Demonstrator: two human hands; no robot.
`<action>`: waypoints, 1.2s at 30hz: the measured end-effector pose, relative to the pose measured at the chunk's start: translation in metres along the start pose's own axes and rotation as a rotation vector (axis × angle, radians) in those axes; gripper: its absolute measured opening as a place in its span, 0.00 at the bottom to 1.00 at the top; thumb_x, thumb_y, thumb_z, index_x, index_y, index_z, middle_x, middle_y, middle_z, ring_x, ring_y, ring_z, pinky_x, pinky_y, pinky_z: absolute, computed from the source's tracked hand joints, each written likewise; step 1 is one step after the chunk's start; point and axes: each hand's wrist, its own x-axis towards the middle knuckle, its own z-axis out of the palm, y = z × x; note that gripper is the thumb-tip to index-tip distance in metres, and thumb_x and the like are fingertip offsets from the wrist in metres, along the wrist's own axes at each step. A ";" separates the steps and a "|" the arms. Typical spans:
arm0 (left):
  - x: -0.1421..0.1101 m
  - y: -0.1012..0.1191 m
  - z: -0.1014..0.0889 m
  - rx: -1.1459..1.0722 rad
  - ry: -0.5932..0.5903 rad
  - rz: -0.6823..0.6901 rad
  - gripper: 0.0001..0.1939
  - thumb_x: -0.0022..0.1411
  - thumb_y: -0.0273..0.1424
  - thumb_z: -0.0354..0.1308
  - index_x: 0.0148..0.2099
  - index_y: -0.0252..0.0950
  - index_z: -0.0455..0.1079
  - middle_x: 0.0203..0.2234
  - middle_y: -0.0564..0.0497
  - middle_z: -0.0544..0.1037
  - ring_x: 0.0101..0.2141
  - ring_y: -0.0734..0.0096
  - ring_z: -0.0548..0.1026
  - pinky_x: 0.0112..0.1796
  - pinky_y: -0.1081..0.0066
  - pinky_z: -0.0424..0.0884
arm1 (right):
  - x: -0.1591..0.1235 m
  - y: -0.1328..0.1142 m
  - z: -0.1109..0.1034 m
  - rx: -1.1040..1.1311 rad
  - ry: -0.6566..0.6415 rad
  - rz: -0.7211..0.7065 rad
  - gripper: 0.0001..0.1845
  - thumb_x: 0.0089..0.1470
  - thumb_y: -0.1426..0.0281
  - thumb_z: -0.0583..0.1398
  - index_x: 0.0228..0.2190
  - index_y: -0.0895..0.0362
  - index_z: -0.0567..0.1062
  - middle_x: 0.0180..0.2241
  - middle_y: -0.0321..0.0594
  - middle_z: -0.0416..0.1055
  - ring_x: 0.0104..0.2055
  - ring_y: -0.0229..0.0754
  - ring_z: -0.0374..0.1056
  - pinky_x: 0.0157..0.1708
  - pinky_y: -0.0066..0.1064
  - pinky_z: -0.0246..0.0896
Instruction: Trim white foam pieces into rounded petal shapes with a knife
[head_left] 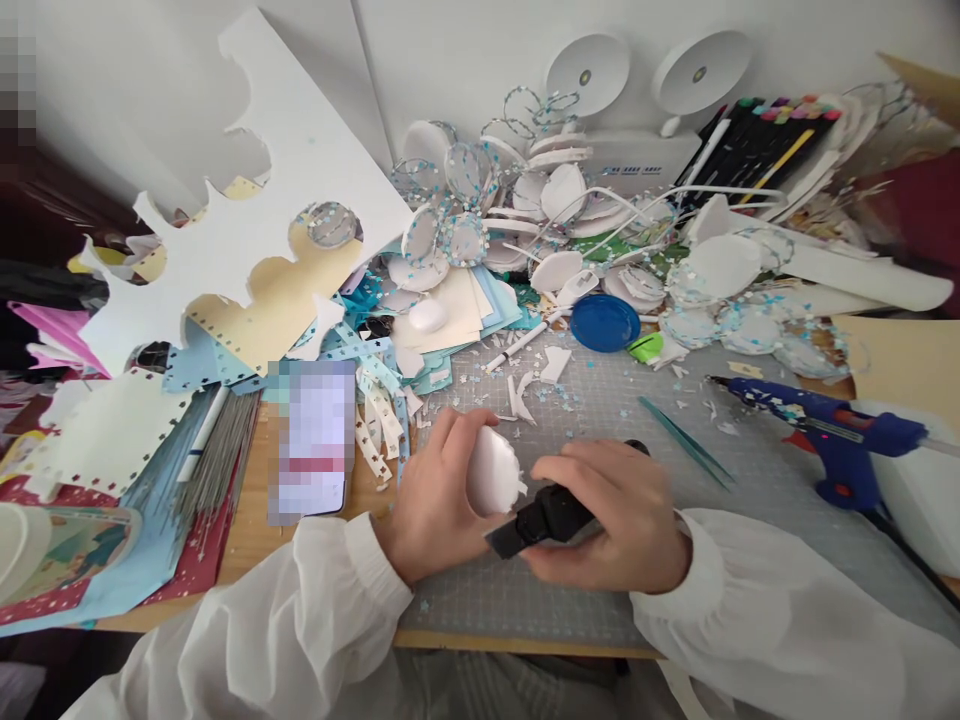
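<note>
My left hand (442, 500) covers the near side of the white piece (495, 475), and my right hand (611, 515) hides much of the grip of the black tool (555, 515); I can't tell whether its flat tip touches my left hand. Pixelation makes the phone (319, 440) unreadable. The bottom edge crops my sleeves (315, 600), the left edge a tub (90, 560), and the right edge the cord (915, 560) of the glue gun (825, 415). Lettering on the white box (667, 152) is too small to read, its lower part lost behind discs (564, 192)
</note>
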 end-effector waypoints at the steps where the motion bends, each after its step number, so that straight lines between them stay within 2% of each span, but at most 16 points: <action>1: -0.001 0.000 0.001 0.044 -0.007 -0.021 0.31 0.46 0.36 0.61 0.53 0.40 0.57 0.41 0.48 0.65 0.39 0.58 0.70 0.36 0.62 0.67 | -0.001 0.000 0.001 0.002 -0.015 -0.008 0.12 0.50 0.60 0.60 0.29 0.57 0.70 0.19 0.34 0.67 0.21 0.36 0.61 0.23 0.30 0.51; 4: -0.002 0.000 0.004 0.135 0.003 -0.024 0.31 0.48 0.36 0.60 0.54 0.41 0.56 0.42 0.47 0.66 0.38 0.58 0.71 0.33 0.63 0.67 | -0.003 0.002 0.002 0.012 -0.034 -0.025 0.02 0.52 0.71 0.59 0.28 0.57 0.71 0.18 0.31 0.65 0.20 0.35 0.60 0.23 0.30 0.49; 6: -0.003 -0.001 0.005 0.154 0.012 -0.002 0.31 0.48 0.35 0.60 0.55 0.42 0.55 0.43 0.46 0.66 0.39 0.58 0.71 0.34 0.63 0.68 | -0.004 0.002 0.002 0.030 -0.044 -0.053 0.04 0.52 0.76 0.58 0.27 0.57 0.71 0.18 0.31 0.65 0.20 0.34 0.59 0.23 0.30 0.48; 9: -0.003 -0.001 0.006 0.137 0.008 0.008 0.33 0.46 0.34 0.61 0.55 0.41 0.55 0.44 0.46 0.66 0.41 0.57 0.71 0.38 0.60 0.69 | -0.005 0.002 0.002 0.044 -0.066 -0.078 0.06 0.52 0.77 0.55 0.27 0.57 0.71 0.18 0.31 0.65 0.19 0.34 0.58 0.22 0.30 0.48; 15: -0.002 0.001 0.001 0.058 -0.006 -0.015 0.31 0.43 0.31 0.61 0.51 0.40 0.57 0.43 0.46 0.66 0.42 0.56 0.69 0.42 0.58 0.67 | -0.003 0.006 -0.002 0.003 -0.010 -0.059 0.07 0.52 0.78 0.55 0.28 0.56 0.70 0.18 0.31 0.67 0.19 0.33 0.61 0.22 0.29 0.51; 18: -0.004 -0.002 -0.002 -0.028 -0.043 0.018 0.31 0.41 0.29 0.60 0.50 0.39 0.57 0.41 0.47 0.65 0.40 0.57 0.69 0.41 0.59 0.66 | -0.005 0.019 -0.004 -0.104 0.156 0.096 0.06 0.51 0.77 0.59 0.27 0.55 0.70 0.18 0.31 0.67 0.20 0.34 0.62 0.23 0.29 0.55; 20: -0.006 -0.007 -0.003 -0.183 -0.087 0.044 0.30 0.44 0.29 0.58 0.52 0.39 0.56 0.39 0.48 0.66 0.39 0.60 0.68 0.40 0.61 0.66 | -0.006 0.028 -0.003 -0.159 0.240 0.245 0.05 0.50 0.76 0.60 0.29 0.54 0.71 0.19 0.32 0.67 0.21 0.36 0.64 0.24 0.29 0.57; 23: -0.008 -0.012 -0.005 -0.516 -0.193 0.051 0.26 0.56 0.34 0.53 0.57 0.40 0.55 0.39 0.48 0.67 0.37 0.64 0.68 0.39 0.64 0.66 | -0.005 0.032 -0.002 -0.095 0.196 0.350 0.11 0.49 0.73 0.60 0.38 0.54 0.70 0.27 0.36 0.71 0.26 0.41 0.68 0.26 0.32 0.62; 25: -0.008 -0.012 -0.006 -0.655 -0.254 0.060 0.26 0.61 0.39 0.51 0.60 0.42 0.55 0.44 0.47 0.68 0.40 0.63 0.68 0.42 0.62 0.66 | -0.002 0.027 -0.002 0.000 0.134 0.328 0.15 0.49 0.69 0.60 0.41 0.56 0.68 0.31 0.40 0.72 0.29 0.42 0.70 0.28 0.33 0.64; 28: -0.005 -0.010 -0.006 -0.700 -0.292 0.069 0.31 0.59 0.43 0.57 0.62 0.46 0.55 0.52 0.45 0.65 0.49 0.57 0.66 0.49 0.58 0.64 | 0.002 0.016 -0.006 0.140 0.025 0.224 0.11 0.53 0.64 0.57 0.38 0.57 0.67 0.29 0.40 0.70 0.28 0.40 0.67 0.27 0.31 0.61; 30: -0.003 -0.007 -0.005 -0.744 -0.305 0.050 0.38 0.53 0.41 0.64 0.63 0.47 0.54 0.53 0.45 0.64 0.52 0.55 0.65 0.51 0.57 0.64 | 0.003 0.009 -0.009 0.169 -0.026 0.139 0.10 0.55 0.62 0.55 0.33 0.57 0.67 0.24 0.37 0.67 0.24 0.38 0.64 0.24 0.30 0.57; 32: -0.001 -0.005 -0.003 -0.840 -0.328 0.037 0.44 0.47 0.37 0.69 0.63 0.48 0.53 0.52 0.46 0.64 0.49 0.58 0.68 0.51 0.57 0.65 | 0.003 0.004 -0.009 0.139 -0.029 0.062 0.13 0.56 0.59 0.54 0.30 0.56 0.67 0.20 0.35 0.64 0.21 0.37 0.61 0.22 0.30 0.53; 36: 0.002 -0.004 0.000 -0.978 -0.361 0.043 0.46 0.42 0.32 0.72 0.62 0.47 0.54 0.53 0.45 0.64 0.48 0.60 0.70 0.52 0.56 0.66 | 0.002 -0.001 -0.008 0.066 0.008 -0.034 0.17 0.57 0.57 0.52 0.29 0.57 0.69 0.20 0.36 0.65 0.21 0.37 0.61 0.22 0.30 0.52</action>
